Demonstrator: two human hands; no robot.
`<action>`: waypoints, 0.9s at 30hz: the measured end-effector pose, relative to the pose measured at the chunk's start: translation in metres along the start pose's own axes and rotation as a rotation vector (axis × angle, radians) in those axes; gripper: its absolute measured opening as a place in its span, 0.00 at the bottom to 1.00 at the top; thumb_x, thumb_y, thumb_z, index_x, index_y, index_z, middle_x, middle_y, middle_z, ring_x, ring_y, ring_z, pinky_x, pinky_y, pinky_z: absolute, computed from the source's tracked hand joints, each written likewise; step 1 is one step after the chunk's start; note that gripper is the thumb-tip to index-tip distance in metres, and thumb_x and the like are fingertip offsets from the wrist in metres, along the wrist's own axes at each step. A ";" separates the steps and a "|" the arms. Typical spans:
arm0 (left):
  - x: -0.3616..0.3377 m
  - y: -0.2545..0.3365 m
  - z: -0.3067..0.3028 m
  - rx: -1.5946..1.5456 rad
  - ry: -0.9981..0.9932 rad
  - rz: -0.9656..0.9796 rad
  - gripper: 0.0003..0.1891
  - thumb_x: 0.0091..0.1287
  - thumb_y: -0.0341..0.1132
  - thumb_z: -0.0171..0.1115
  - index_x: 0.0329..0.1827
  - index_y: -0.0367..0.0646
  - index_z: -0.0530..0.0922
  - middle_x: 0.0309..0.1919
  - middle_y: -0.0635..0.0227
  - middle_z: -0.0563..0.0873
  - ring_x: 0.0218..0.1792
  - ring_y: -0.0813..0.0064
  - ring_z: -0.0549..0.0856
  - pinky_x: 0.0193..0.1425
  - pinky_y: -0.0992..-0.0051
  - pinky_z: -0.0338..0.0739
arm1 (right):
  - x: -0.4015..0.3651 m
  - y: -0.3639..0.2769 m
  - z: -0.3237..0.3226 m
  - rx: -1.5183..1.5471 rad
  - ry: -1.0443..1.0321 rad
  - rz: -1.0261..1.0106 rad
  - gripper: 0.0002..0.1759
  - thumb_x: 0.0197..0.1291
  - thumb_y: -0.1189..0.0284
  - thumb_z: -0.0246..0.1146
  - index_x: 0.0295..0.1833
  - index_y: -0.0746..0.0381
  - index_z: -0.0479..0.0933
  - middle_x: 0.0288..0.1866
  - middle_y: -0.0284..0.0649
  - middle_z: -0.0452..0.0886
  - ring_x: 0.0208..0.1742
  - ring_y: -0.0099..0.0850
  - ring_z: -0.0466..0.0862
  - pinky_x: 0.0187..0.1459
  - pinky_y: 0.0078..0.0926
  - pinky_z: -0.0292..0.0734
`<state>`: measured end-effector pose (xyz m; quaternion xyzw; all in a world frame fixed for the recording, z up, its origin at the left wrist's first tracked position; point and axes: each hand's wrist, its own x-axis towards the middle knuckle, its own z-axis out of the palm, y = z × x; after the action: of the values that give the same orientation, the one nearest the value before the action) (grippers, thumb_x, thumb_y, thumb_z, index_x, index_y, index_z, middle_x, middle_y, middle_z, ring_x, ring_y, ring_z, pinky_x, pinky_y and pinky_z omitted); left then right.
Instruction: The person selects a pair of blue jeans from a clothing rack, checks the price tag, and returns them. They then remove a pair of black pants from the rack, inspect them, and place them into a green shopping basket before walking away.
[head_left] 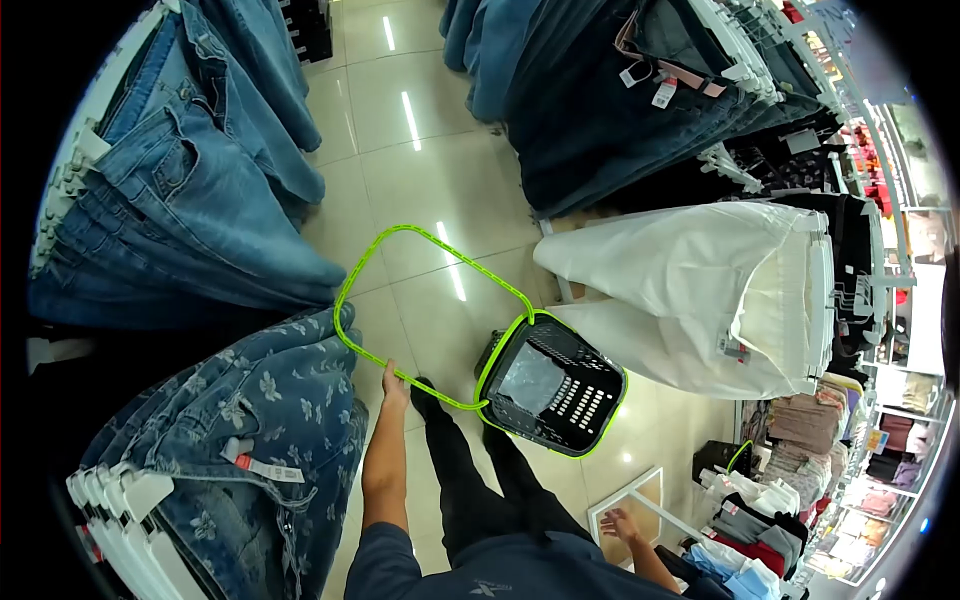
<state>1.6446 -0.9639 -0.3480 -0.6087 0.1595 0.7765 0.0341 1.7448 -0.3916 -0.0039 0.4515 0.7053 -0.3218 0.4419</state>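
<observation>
My left hand (395,383) is closed around the bright green handle (437,395) of a black shopping basket (560,385). The long handle loops out over the floor to the left of the basket. Through the basket's open top its slotted side shows, with a greyish, shiny patch inside that I cannot make out. Low on the right, my right hand (622,524) hangs with its fingers apart and nothing in it, near a white-framed stand (645,495).
Blue jeans (200,170) and flower-patterned denim (240,400) hang on the left. Dark jeans (590,110) and white trousers (690,290) hang on the right. A tiled aisle (400,180) runs between them. Folded clothes (805,420) lie at the lower right.
</observation>
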 end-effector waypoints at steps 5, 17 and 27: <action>0.002 -0.015 0.006 -0.063 0.094 0.095 0.22 0.61 0.51 0.59 0.54 0.51 0.71 0.48 0.68 0.77 0.53 0.71 0.74 0.65 0.57 0.55 | -0.009 0.008 0.008 -0.031 -0.038 -0.045 0.17 0.68 0.66 0.52 0.55 0.66 0.68 0.41 0.45 0.81 0.36 0.32 0.81 0.38 0.31 0.79; -0.166 -0.058 0.039 0.223 -0.117 0.403 0.13 0.61 0.44 0.58 0.41 0.46 0.76 0.37 0.69 0.83 0.46 0.76 0.78 0.54 0.69 0.63 | 0.020 -0.040 0.018 -0.065 -0.190 -0.491 0.15 0.68 0.64 0.52 0.49 0.65 0.71 0.40 0.41 0.81 0.38 0.28 0.80 0.40 0.27 0.78; -0.407 -0.081 0.066 0.704 -0.339 0.932 0.15 0.64 0.44 0.59 0.35 0.38 0.76 0.22 0.71 0.78 0.26 0.79 0.75 0.31 0.75 0.68 | 0.026 -0.052 0.028 0.013 -0.365 -0.654 0.12 0.65 0.64 0.55 0.46 0.62 0.73 0.39 0.39 0.81 0.36 0.27 0.81 0.39 0.25 0.78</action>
<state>1.7073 -0.8108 0.0379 -0.2947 0.6489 0.6963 -0.0852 1.7009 -0.4261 -0.0364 0.1407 0.7198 -0.5256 0.4312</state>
